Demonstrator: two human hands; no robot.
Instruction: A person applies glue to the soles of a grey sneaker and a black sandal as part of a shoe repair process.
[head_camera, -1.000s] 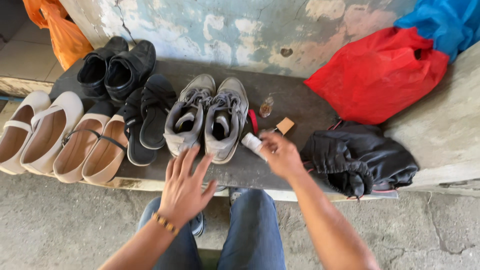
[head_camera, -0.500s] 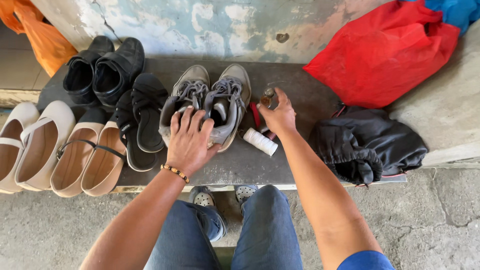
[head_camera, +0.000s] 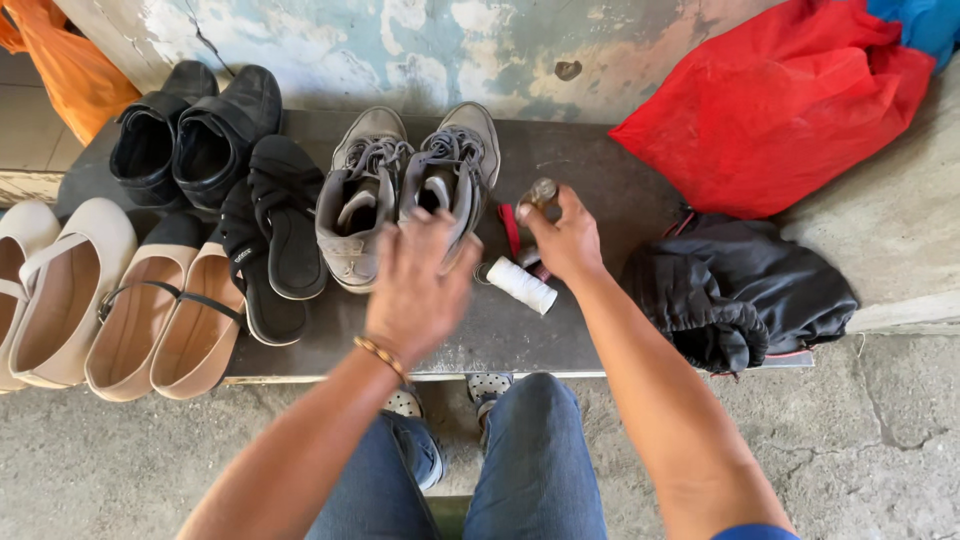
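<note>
The left hand (head_camera: 420, 285) now hovers open over the grey sneakers (head_camera: 400, 195), while the right hand (head_camera: 565, 240) has closed round a small bottle (head_camera: 541, 192).

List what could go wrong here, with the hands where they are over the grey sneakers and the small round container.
1. The white roll lies on its side beside the right hand; a nudge might roll it off the bench.
2. The small round container is held only at the fingertips, so it may slip.
3. The left hand reaches over the grey sneakers; a push could shove them into the black sandals.
</note>
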